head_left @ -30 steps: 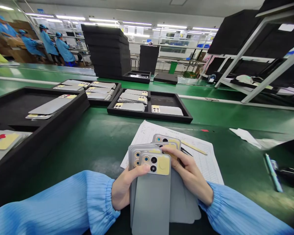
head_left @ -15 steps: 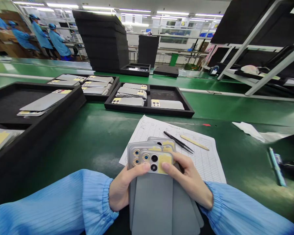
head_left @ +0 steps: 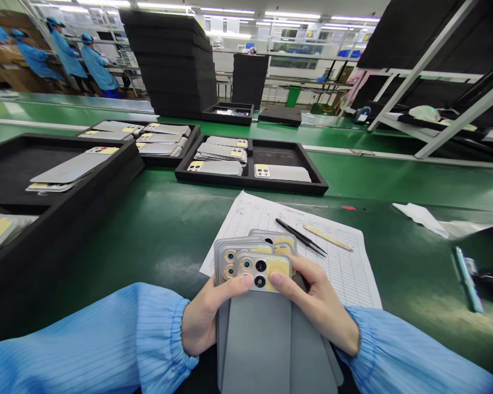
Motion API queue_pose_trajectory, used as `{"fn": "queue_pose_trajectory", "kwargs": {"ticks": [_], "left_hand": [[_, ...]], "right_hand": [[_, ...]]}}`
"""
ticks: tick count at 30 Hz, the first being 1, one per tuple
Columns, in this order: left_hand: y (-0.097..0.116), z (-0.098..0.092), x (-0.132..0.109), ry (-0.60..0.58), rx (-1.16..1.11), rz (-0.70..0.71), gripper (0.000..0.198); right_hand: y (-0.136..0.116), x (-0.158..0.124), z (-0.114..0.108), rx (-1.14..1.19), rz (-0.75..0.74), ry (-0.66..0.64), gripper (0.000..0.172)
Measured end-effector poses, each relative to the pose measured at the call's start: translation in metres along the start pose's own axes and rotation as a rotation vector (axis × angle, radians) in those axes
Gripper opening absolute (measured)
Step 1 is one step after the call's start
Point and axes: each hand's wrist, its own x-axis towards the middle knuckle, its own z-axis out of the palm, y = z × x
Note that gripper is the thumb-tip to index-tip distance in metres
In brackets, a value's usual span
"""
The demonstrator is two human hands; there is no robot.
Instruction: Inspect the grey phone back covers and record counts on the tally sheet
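Note:
A fanned stack of grey phone back covers (head_left: 258,334) is held between both my hands at the table's near edge. Each cover that shows its top has camera rings and a yellow film patch. My left hand (head_left: 207,312) grips the left side, its thumb pressed beside the top cover's lenses. On the other side my right hand (head_left: 316,301) is closed round the stack, thumb on the yellow patch. The fingers beneath are hidden. Behind the stack lies a printed form sheet (head_left: 349,273), with black tweezers (head_left: 299,236) and a thin yellowish stick (head_left: 327,237) on it.
Black trays with more covers stand ahead, one (head_left: 287,187) in the middle and a larger one (head_left: 119,175) at left. A tall pile of black trays (head_left: 172,65) rises behind. On the right are a pen (head_left: 469,279) and white paper (head_left: 421,218). People in blue work far left.
The view has shifted very slightly. Both hands keep the same hold on the stack of covers, and nothing else has visibly moved.

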Motion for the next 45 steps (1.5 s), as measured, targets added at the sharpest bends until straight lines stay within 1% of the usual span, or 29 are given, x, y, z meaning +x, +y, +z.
{"fn": "queue_pose_trajectory", "kwargs": {"ticks": [3,6,11,14,18,20,24,26,27,29,30,33,34,35,38,39,42,45], "left_hand": [[0.0,0.0,0.001,-0.002,-0.012,-0.003,0.04],[0.001,-0.002,0.002,0.001,-0.074,-0.032,0.037],[0.002,-0.005,0.004,0.06,-0.138,-0.094,0.032],[0.002,-0.003,0.004,0.04,-0.108,-0.083,0.03],[0.002,-0.002,0.004,0.037,-0.075,-0.054,0.029],[0.003,-0.003,0.004,0.022,-0.087,-0.061,0.03],[0.005,-0.007,0.003,-0.052,-0.076,-0.056,0.036],[0.005,-0.008,0.003,-0.119,-0.033,-0.075,0.04],[0.005,-0.009,0.003,-0.152,-0.011,-0.084,0.042],[0.003,-0.01,0.003,-0.198,0.021,-0.082,0.043],[0.003,-0.01,0.003,-0.212,0.028,-0.076,0.042],[0.001,-0.008,0.003,-0.219,0.04,-0.043,0.038],[0.001,-0.008,0.003,-0.218,0.041,-0.027,0.037],[0.001,-0.007,0.003,-0.215,0.041,-0.011,0.036],[0.001,-0.005,0.003,-0.212,0.042,0.021,0.035],[0.002,-0.005,0.003,-0.206,0.046,0.023,0.035],[0.002,-0.005,0.003,-0.185,0.056,0.021,0.035],[0.002,-0.007,0.003,-0.182,0.065,0.012,0.033]], "right_hand": [[-0.001,0.0,0.001,0.011,0.016,-0.007,0.021],[0.0,0.0,0.001,0.018,0.051,0.004,0.02],[0.004,0.001,0.001,0.052,0.161,0.119,0.026],[0.004,0.003,0.002,0.068,0.136,0.147,0.021],[0.002,0.004,-0.002,0.076,0.09,0.152,0.024],[0.002,0.005,-0.009,0.119,0.106,0.217,0.024],[0.003,0.011,-0.028,0.314,0.133,0.411,0.023],[0.002,0.014,-0.036,0.372,0.12,0.465,0.023],[0.002,0.015,-0.039,0.38,0.113,0.469,0.022],[0.001,0.017,-0.042,0.37,0.108,0.433,0.025],[0.001,0.017,-0.043,0.356,0.108,0.403,0.028],[0.002,0.016,-0.04,0.273,0.095,0.312,0.048],[0.003,0.016,-0.038,0.225,0.079,0.279,0.05],[0.004,0.016,-0.035,0.166,0.056,0.241,0.047],[0.008,0.014,-0.026,-0.004,-0.007,0.114,0.024],[0.009,0.013,-0.023,-0.026,-0.019,0.08,0.019],[0.009,0.009,-0.015,-0.006,-0.011,0.026,0.017],[0.009,0.005,-0.01,0.008,0.021,0.059,0.018]]}}
